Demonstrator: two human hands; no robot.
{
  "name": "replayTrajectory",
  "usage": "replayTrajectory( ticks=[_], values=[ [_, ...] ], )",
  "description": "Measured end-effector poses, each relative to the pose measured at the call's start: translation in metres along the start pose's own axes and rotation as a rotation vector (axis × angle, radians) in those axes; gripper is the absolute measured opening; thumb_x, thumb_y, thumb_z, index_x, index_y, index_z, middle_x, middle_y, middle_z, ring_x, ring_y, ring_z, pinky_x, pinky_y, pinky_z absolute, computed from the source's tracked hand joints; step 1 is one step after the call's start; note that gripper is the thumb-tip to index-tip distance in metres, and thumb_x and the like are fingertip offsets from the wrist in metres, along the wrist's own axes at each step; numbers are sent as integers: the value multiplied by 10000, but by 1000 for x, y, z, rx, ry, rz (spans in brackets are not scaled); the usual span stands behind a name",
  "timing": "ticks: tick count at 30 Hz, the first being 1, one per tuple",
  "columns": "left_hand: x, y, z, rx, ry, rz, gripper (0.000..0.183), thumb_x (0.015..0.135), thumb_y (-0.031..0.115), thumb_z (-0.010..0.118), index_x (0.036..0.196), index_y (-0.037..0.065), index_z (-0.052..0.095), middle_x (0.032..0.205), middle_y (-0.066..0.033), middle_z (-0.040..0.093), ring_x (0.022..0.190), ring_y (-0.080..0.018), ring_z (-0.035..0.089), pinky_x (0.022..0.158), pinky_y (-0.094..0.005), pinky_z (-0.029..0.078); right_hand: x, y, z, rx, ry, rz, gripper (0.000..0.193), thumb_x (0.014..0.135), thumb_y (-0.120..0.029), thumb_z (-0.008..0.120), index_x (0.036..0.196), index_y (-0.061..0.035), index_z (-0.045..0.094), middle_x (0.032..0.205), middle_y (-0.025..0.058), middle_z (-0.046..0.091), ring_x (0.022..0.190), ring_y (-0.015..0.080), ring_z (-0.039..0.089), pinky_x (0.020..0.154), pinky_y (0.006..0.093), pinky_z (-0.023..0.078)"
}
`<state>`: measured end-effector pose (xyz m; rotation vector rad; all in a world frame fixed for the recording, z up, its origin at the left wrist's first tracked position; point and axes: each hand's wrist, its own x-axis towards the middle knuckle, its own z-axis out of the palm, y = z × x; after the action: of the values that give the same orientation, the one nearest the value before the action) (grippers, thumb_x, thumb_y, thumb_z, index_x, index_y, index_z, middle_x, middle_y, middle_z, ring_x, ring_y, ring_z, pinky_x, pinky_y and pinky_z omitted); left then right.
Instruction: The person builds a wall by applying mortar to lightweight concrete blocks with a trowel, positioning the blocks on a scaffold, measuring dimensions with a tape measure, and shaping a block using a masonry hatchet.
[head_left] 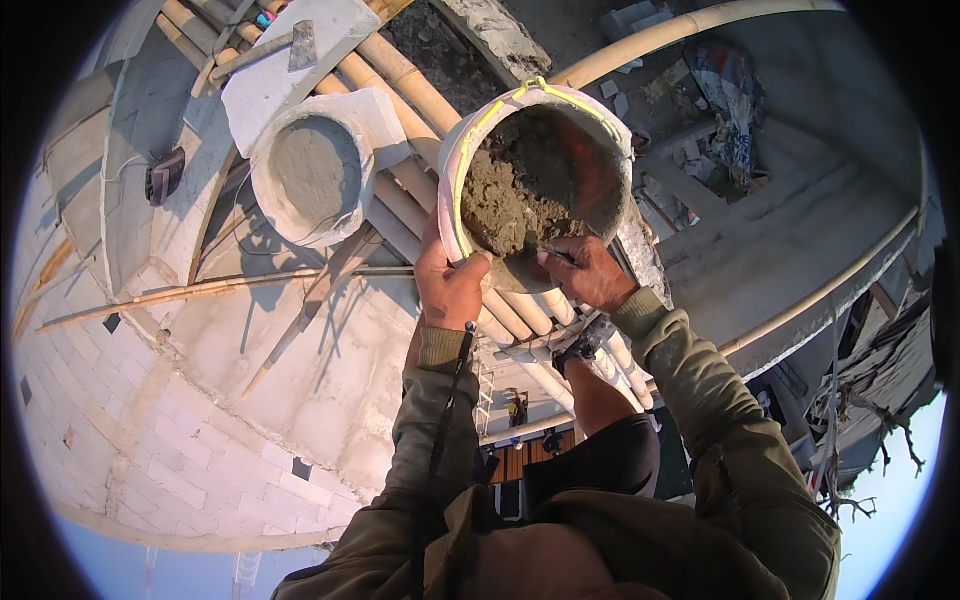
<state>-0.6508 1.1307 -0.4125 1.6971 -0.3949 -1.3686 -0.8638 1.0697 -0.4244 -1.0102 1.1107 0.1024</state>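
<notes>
Head view shows the left hand (450,285) clenched on the near rim of a pale bucket (540,170) at the upper centre of the frame, tilted toward the person and holding grey mortar (505,205). The right hand (590,272), just right of it, grips a small trowel (530,250) whose blade lies in the mortar at the bucket's lower edge. Bamboo poles (400,70) run beneath, and a second, mortar-filled bucket (310,175) sits at upper left beside a white block (290,70).
</notes>
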Motion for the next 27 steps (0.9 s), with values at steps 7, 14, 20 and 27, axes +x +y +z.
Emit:
replayTrajectory(
  ticks=[7, 14, 20, 27],
  values=[
    [15, -20, -4, -509, 279, -355, 538, 754, -127, 672, 1264, 30, 601, 1066, -53, 675, 886, -188, 665, 823, -342, 534, -5, -96, -56, 101, 269, -52, 271, 1010, -219, 625, 952, 40, 685, 681, 111, 633, 638, 142, 574, 620, 341, 470],
    [35, 1, -10, -304, 350, -381, 616, 719, -122, 630, 1309, 36, 550, 1106, -53, 645, 984, -204, 642, 901, -337, 527, 172, -128, -147, -213, 582, -249, 307, 971, -243, 611, 866, 44, 643, 639, 176, 565, 604, 235, 611, 612, 429, 478],
    [58, 1, 0, -296, 311, -398, 764, 701, -142, 587, 1444, -13, 461, 1270, -70, 616, 1123, -204, 622, 1013, -328, 485, 396, -121, -211, -417, 624, -331, 268, 884, -240, 642, 864, 24, 681, 753, 203, 696, 701, 386, 684, 675, 473, 532],
    [55, -8, -17, -287, 347, -441, 599, 710, -146, 592, 1295, -17, 587, 1191, -66, 675, 1054, -195, 663, 946, -321, 517, 406, -180, -172, -28, 784, -164, 317, 904, -257, 663, 1049, 24, 673, 899, 207, 715, 713, 337, 708, 699, 451, 550]
  ],
)
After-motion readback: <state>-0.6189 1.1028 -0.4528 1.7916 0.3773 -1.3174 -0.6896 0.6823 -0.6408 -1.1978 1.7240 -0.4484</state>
